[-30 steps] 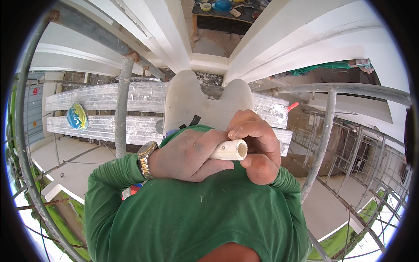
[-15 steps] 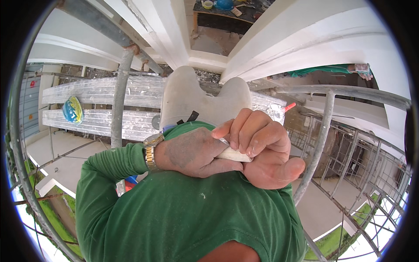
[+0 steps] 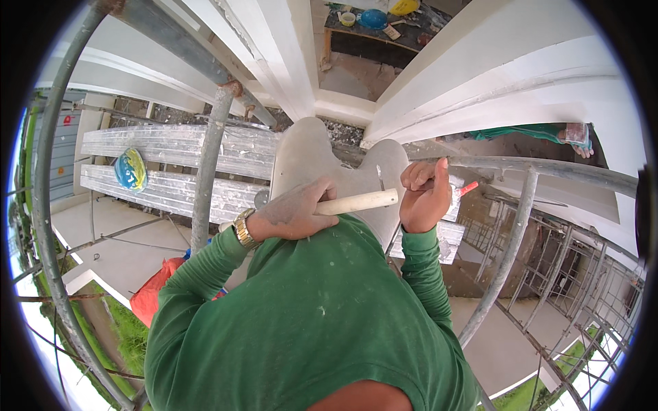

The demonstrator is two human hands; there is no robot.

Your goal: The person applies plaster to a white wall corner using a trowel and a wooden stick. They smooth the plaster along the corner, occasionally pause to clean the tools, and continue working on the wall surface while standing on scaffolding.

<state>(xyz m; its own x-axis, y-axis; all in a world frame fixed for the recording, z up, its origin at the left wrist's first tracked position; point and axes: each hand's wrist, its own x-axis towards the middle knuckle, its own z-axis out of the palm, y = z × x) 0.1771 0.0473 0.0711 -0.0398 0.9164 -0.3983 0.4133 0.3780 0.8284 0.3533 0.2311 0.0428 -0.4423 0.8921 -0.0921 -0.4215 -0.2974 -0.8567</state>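
A pale, off-white round handle (image 3: 360, 201) lies across my lap area, its free end pointing right, with a small dark hole near the tip. My left hand (image 3: 296, 209), dusty and with a gold watch at the wrist, is closed around its left part. What the handle belongs to is hidden behind that hand and sleeve. My right hand (image 3: 423, 195) is raised just right of the handle's tip, apart from it. Its fingers are curled in and the thumb side points up; whether something small is pinched there I cannot make out.
Splattered planks (image 3: 171, 147) run left, bearing a blue and yellow helmet (image 3: 131, 170). Scaffold pipes (image 3: 212, 161) stand on both sides. A red-handled tool (image 3: 469, 188) lies right. Another person's green sleeve (image 3: 521, 131) shows beyond. A red bag (image 3: 152, 291) hangs lower left.
My right hand has come off the handle and moved up and right. The left hand has shifted away from my chest, and more of the handle now shows.
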